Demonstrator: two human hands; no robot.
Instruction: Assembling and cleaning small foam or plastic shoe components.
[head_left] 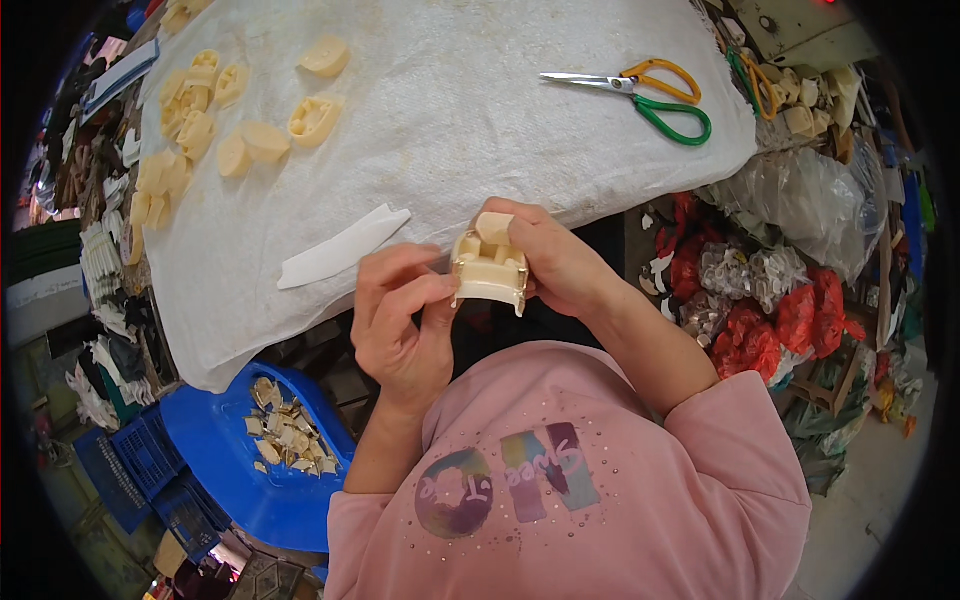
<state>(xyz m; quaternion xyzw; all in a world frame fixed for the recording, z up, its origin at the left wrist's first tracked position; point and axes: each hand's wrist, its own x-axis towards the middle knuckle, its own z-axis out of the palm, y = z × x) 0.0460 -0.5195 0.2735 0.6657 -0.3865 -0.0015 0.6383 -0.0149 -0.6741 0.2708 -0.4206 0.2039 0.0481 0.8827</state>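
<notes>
My right hand (560, 258) grips a cream moulded plastic piece (488, 252) just off the near edge of the table, its thumb pressed on the top. The piece has hollow compartments. Along its near side runs a curved cream strip (490, 291) with gold-coloured edges. At the left end of that strip, the fingertips of my left hand (405, 325) are closed on the piece, with the other fingers curled. A flat white strip (345, 247) lies on the table to the left of my hands.
White woven sheeting (440, 110) covers the table. Similar cream pieces (195, 130) lie at its far left; scissors (635, 88) with orange and green handles lie at the far right. A blue basin (195, 430) at lower left holds cream, gold-edged scraps (290, 428). Red plastic bags (745, 340) lie at right.
</notes>
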